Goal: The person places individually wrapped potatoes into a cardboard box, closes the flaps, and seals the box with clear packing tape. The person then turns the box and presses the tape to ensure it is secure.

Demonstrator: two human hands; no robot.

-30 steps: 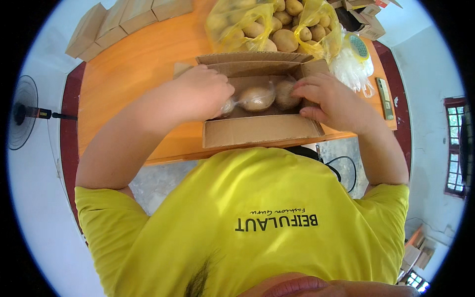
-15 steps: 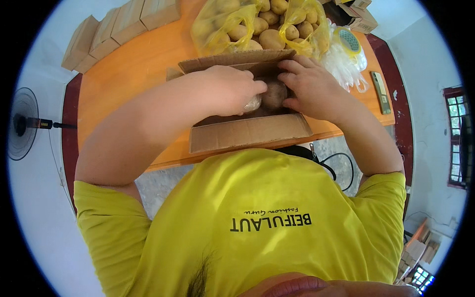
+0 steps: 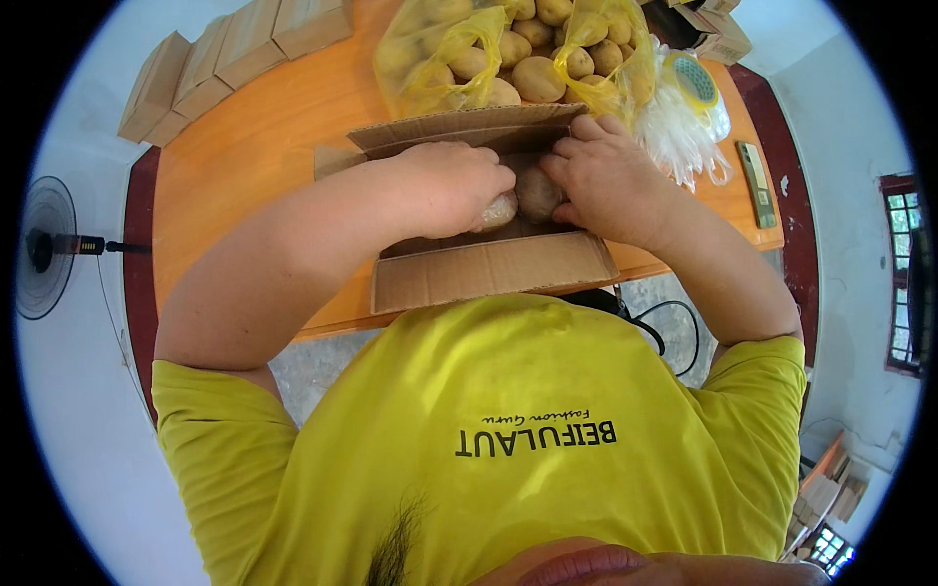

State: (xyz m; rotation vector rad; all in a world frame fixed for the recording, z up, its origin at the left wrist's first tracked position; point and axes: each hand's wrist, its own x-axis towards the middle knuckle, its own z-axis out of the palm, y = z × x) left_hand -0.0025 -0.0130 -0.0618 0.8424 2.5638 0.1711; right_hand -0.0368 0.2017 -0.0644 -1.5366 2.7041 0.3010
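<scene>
A cardboard box [image 3: 493,273] stands with its flaps spread, close to my body at the table's near side. My left hand [image 3: 451,188] reaches into its left part, fingers curled over a potato [image 3: 502,209] that has a shiny, plastic-like wrap. Beside it, at the right, lies a browner potato [image 3: 537,195]. The fingers of my right hand [image 3: 608,184] bend round that one's right side, and the thumb rests at its near edge. Both palms are turned away, and my left fingertips are partly hidden.
Behind the box sits a yellow plastic bag [image 3: 415,63] full of potatoes [image 3: 537,78]. To its right are clear plastic bags [image 3: 674,137], a tape roll [image 3: 692,80] and a green phone-like object [image 3: 755,186]. Closed cartons [image 3: 249,44] line the orange table's [image 3: 234,146] far left.
My right fingers have drawn in over the browner potato, covering more of it. The left hand has shifted slightly down and left with its potato.
</scene>
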